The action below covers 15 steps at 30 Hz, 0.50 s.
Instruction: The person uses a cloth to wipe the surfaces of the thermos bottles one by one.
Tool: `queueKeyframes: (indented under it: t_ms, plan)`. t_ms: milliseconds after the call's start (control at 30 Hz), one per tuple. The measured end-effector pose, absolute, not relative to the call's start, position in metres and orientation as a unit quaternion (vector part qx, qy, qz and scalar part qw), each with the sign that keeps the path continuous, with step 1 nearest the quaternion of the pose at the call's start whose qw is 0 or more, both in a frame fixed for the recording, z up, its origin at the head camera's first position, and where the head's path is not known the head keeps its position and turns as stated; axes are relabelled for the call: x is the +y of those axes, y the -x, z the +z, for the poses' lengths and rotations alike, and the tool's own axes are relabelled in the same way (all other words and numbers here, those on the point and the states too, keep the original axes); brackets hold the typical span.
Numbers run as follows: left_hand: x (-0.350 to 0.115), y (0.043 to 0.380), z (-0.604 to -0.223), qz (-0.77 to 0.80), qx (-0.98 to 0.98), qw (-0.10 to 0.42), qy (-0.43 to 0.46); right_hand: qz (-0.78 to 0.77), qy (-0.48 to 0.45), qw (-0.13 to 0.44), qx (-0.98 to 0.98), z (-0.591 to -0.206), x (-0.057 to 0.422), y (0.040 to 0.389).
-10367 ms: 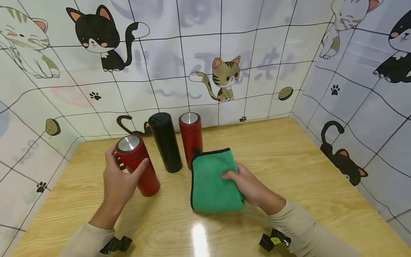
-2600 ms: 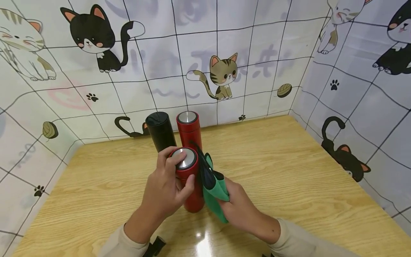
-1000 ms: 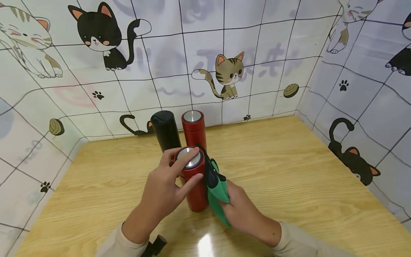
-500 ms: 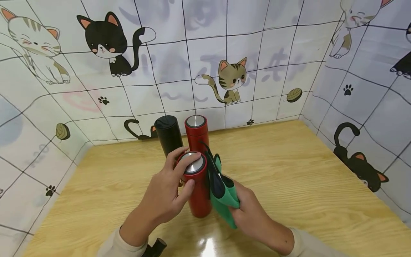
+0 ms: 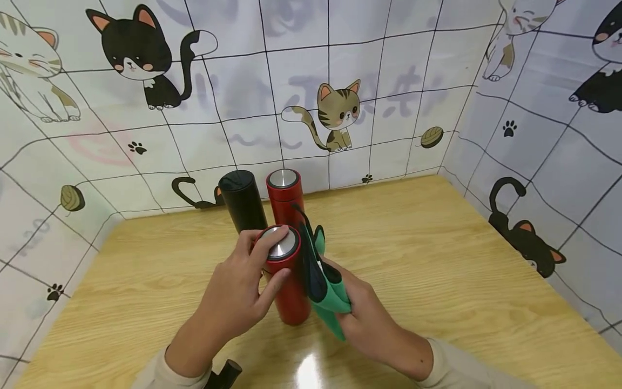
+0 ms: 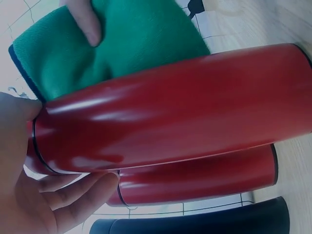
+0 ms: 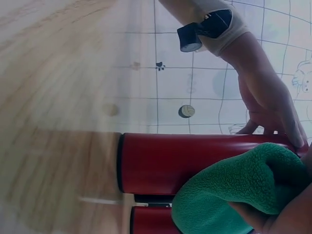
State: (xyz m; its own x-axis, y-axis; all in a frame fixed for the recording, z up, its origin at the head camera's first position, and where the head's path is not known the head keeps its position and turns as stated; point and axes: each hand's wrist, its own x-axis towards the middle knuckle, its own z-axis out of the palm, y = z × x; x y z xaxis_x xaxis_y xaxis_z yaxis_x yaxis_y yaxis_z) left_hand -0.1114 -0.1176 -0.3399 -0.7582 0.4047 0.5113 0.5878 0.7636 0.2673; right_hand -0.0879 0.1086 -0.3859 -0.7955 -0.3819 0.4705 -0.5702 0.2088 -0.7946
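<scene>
Head view first: nearest were the beige sleeves (image 5: 452, 362) and a bit of a small black gadget (image 5: 228, 373) at the left wrist, which the right wrist view showed much better. The left hand (image 5: 238, 292) was curled around the top of the front red bottle (image 5: 293, 289), a couple of fingers over the shiny lid and the thumb on the side. That bottle stood upright on the wooden table (image 5: 437, 259), pretty much between the two hands. The left wrist view had the fingers coming around underneath, which the head view mostly hid. The right hand (image 5: 366, 313) was pinching a folded green cloth (image 5: 335, 300) that looked to be right up against the bottle's right side. From the head I mostly got its dark edging and folds; the left wrist view had a broad green face with a digit laid on it, and the right wrist view showed the fuzzy texture plus the bottle's black base. Further back stood the rear red bottle (image 5: 286, 205), with a black bottle (image 5: 243, 208) just left of it. Behind everything hung a cat-print backdrop (image 5: 403, 65), gridded like tiles.
</scene>
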Motion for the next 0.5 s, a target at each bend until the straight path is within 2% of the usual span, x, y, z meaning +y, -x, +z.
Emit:
queueKeyframes:
  t_ms: [200,500]
  plan:
    - [-0.109,0.11,-0.344,-0.206,-0.915,0.243,0.246,0.525,-0.286,0.121,-0.793,-0.397,0.109,0.087]
    - [-0.11,0.114,-0.348,-0.212,-0.892,0.313,0.249,0.512,-0.273,0.052,-0.813,-0.402,0.105,0.092]
